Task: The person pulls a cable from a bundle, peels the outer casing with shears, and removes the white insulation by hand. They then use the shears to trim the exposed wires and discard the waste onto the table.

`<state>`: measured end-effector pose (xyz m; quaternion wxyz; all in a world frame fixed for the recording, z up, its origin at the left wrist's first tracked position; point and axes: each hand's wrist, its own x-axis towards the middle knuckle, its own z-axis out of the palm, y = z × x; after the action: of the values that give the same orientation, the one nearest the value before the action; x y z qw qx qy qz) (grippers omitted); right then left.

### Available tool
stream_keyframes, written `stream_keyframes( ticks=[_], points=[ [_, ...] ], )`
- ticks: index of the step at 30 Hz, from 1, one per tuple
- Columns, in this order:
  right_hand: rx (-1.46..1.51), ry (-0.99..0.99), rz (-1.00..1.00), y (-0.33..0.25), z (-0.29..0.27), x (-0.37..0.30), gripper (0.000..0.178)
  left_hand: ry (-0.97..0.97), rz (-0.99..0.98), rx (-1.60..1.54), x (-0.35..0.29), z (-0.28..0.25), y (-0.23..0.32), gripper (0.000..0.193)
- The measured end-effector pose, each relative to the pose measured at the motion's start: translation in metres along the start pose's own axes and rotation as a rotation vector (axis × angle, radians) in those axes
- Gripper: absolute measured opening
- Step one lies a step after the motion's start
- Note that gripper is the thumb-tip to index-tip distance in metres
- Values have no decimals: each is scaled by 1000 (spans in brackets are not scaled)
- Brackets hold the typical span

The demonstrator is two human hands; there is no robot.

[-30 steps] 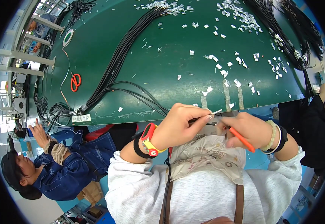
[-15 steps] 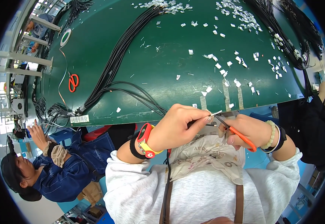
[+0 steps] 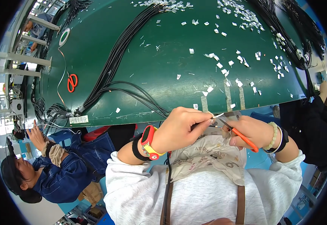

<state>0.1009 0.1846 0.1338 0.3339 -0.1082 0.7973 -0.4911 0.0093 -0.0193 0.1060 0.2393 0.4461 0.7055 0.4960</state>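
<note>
My left hand (image 3: 183,128) is closed in a pinch at the table's near edge. Between its thumb and forefinger is the end of a black cable, and a small white piece (image 3: 218,116) sticks out past the fingertips. Orange-handled scissors (image 3: 245,140) are in my closed right hand (image 3: 256,131), fingers around the handles. Their dark blades point left and lie close beside the white piece; whether they touch it I cannot tell. Several black cables (image 3: 141,98) run from a bundle on the table toward my left hand, which hides their ends.
A long bundle of black cables (image 3: 114,56) crosses the green table (image 3: 167,63). White scraps (image 3: 242,17) lie scattered to the right. Red-handled scissors (image 3: 72,83) and a tape roll (image 3: 64,37) lie left. A co-worker (image 3: 64,174) sits at the left; more cables (image 3: 289,43) lie far right.
My left hand and wrist have shifted very slightly right and down. The scissors stay at almost the same spot by the white piece, and both grips are unchanged.
</note>
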Motion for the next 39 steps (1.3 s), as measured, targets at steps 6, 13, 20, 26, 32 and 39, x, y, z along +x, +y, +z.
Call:
stream_keyframes(
  ticks=[6,13,20,26,32,39],
  points=[
    [-60,-29,8,6,1,-1,48,-9,27,71,-1,1,1,14],
    [-204,-34,25,5,1,-3,52,-29,49,160,-1,3,4,12],
    [-259,-31,12,8,7,-2,52,-45,22,134,-4,4,6,9],
    [-46,-133,-25,8,5,2,51,-51,14,147,-7,6,6,8],
    [581,-270,25,23,14,6,57,112,136,679,-15,25,7,15],
    [841,-461,-155,21,15,-1,65,31,192,989,-24,38,-3,22]
  ],
)
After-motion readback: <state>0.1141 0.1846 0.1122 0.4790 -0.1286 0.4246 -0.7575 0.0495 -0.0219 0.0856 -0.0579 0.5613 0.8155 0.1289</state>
